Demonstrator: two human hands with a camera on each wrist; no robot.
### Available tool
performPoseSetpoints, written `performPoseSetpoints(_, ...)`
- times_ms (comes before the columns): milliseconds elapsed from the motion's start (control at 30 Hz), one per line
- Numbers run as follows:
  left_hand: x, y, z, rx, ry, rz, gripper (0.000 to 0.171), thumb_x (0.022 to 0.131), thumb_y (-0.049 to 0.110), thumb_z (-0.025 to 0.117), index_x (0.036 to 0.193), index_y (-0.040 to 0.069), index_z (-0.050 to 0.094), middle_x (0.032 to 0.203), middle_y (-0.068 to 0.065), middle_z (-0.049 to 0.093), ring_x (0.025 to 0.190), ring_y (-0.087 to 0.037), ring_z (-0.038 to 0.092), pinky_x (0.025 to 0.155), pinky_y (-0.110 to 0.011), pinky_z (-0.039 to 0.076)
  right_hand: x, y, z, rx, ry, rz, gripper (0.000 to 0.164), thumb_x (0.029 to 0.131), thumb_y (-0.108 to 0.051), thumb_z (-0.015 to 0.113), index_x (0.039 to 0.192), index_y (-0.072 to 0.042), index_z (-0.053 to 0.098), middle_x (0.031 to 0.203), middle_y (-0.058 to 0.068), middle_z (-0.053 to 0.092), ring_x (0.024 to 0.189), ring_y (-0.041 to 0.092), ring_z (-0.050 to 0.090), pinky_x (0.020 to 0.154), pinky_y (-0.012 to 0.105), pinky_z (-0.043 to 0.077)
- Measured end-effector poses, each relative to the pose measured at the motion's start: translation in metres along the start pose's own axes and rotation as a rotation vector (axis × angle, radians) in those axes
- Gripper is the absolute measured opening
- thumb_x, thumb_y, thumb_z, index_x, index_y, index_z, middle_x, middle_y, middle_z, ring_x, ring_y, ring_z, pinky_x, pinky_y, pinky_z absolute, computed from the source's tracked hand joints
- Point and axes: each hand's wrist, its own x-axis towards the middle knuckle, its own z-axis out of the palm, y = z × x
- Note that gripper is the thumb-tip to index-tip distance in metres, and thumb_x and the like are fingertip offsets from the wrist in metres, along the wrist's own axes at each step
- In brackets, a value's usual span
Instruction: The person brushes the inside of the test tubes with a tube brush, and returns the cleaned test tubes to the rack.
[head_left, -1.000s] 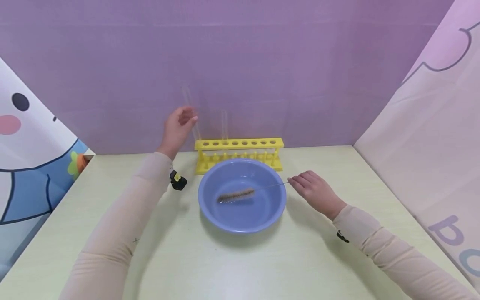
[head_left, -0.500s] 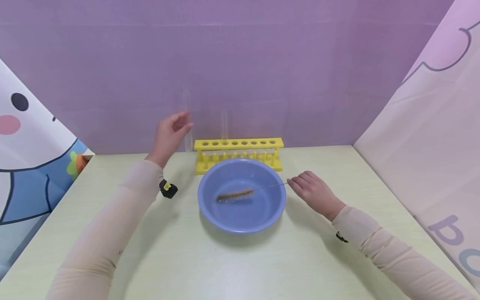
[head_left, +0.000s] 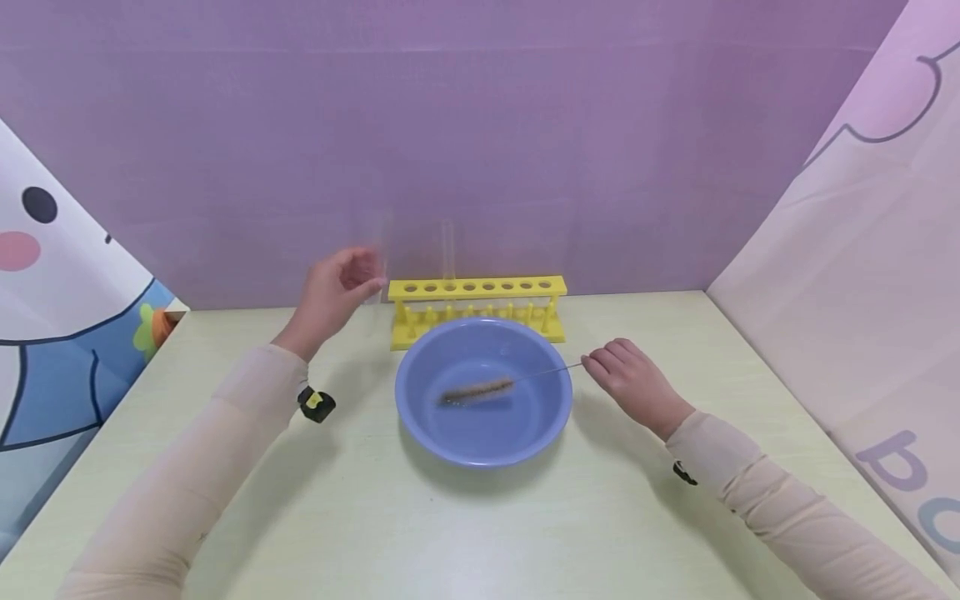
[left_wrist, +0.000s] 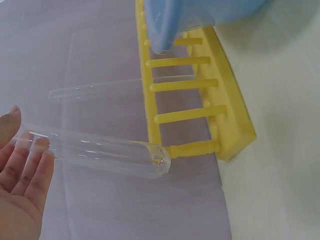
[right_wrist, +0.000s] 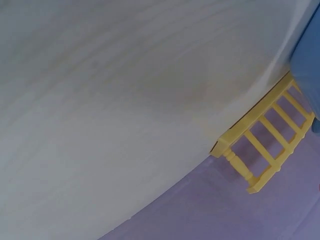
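Observation:
My left hand (head_left: 333,287) pinches a clear glass test tube (left_wrist: 107,152) between thumb and fingers, just left of the yellow test tube rack (head_left: 506,287). In the left wrist view, the tube's rounded end points toward the rack's end post, overlapping it. A second test tube (head_left: 448,248) stands upright in the rack. My right hand (head_left: 632,383) grips the thin wire handle of a test tube brush (head_left: 477,392). The brush's brown bristle head lies over the inside of the blue basin (head_left: 411,425). My right hand itself is out of frame in the right wrist view.
The basin sits right in front of the rack and hides part of its base. A purple backdrop (head_left: 600,167) rises behind the pale table (head_left: 480,542). Printed cloth walls (head_left: 862,333) close off both sides.
My left hand has brought the test tube from above the rack's left end to the left and lower. The brush has shifted slightly right; my right hand has barely moved.

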Motion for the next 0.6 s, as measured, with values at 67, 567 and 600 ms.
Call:
performPoseSetpoints(67,-0.004,0.000,-0.001,0.011,-0.017,-0.004,0.044,0.087,0.012,0.067,0.127,0.003,0.053,0.109,-0.015,0.063,0.098,-0.024,0.061,0.087,-0.035,0.050,-0.001,0.001,0.000,0.015,0.015,0.002,0.030,0.066,0.017,0.067,0.094,0.007,0.063,0.082,0.014,0.063,0.074,0.028,0.056,0.071,0.038,0.050)
performPoseSetpoints(567,-0.027,-0.016,0.002,0.074,-0.137,0.105,0.038,0.089,0.013,0.066,0.125,0.002,0.057,0.106,-0.014,0.066,0.095,-0.026,0.063,0.084,-0.040,0.053,-0.009,0.009,0.000,0.081,0.120,0.022,0.025,0.075,0.015,0.052,0.095,0.008,0.066,0.084,0.015,0.066,0.073,0.029,0.058,0.066,0.039,0.051)
performPoseSetpoints(600,-0.028,-0.017,0.003,0.072,-0.146,0.112,0.038,0.089,0.012,0.066,0.124,0.002,0.058,0.107,-0.013,0.066,0.095,-0.026,0.063,0.084,-0.040,0.053,-0.009,0.009,-0.001,0.084,0.128,0.022,0.025,0.075,0.015,0.053,0.095,0.008,0.066,0.084,0.016,0.066,0.073,0.030,0.058,0.066,0.040,0.051)
